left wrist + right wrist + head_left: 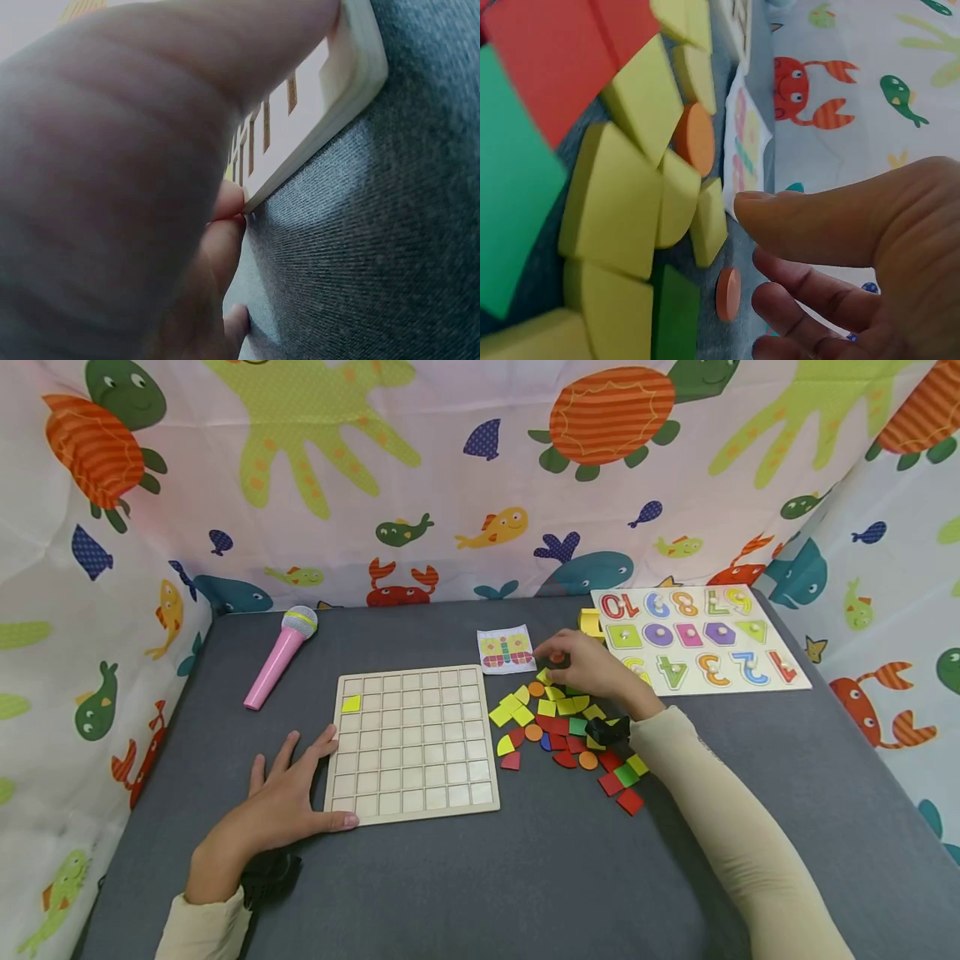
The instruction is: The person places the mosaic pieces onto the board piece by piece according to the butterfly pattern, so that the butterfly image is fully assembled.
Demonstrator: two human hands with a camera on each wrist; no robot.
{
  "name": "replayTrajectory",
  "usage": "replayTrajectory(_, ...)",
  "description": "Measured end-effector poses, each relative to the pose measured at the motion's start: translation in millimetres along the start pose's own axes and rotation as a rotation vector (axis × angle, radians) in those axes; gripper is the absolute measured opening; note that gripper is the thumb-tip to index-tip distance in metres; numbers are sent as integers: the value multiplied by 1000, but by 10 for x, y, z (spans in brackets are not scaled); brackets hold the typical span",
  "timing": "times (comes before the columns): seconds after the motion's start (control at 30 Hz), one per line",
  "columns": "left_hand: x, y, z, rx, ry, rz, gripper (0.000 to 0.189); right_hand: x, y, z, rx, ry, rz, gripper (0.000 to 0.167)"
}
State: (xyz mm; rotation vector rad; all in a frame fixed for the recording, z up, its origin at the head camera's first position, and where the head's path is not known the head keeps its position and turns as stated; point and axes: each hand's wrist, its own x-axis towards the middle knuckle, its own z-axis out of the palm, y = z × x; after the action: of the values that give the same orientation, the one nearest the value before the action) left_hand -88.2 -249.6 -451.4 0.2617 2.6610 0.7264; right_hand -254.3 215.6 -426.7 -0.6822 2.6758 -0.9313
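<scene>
My left hand (281,806) rests at the left side of a wooden grid board (491,789), thumb at its near corner and spread fingertips along the left edge. In the left wrist view the thumb (285,37) lies over the board's rim. One yellow square tile (351,703) sits in the board's upper left. My right hand (588,670) hovers over the far end of a pile of coloured tiles (553,725). Its index fingertip is right at the edge of a small butterfly picture card (506,660). In the right wrist view, the thumb (802,217) overlaps the card's corner, loose fingers below.
A pink toy microphone (277,664) lies behind the board to the left. At the back right a number and shape puzzle board (750,681) leans on a yellow block (590,622). A curtain with sea animals (442,460) borders the grey table (480,893) behind and at the sides.
</scene>
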Motion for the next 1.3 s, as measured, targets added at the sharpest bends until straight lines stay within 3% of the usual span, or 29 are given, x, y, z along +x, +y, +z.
replayTrajectory(0.53,-8,15,-9,-6,-7,-3,129,-20,55,15,-112,-64,26,27)
replayTrajectory(0.8,17,1,4,-1,-11,-11,130,-3,89,28,-89,-68,49,18)
replayTrajectory(1.0,5,2,-7,0,-17,-12,131,3,114,48,-88,-52,15,17)
replayTrajectory(1.3,-11,15,-16,1,-12,5,127,-61,56,71,60,38,57,11)
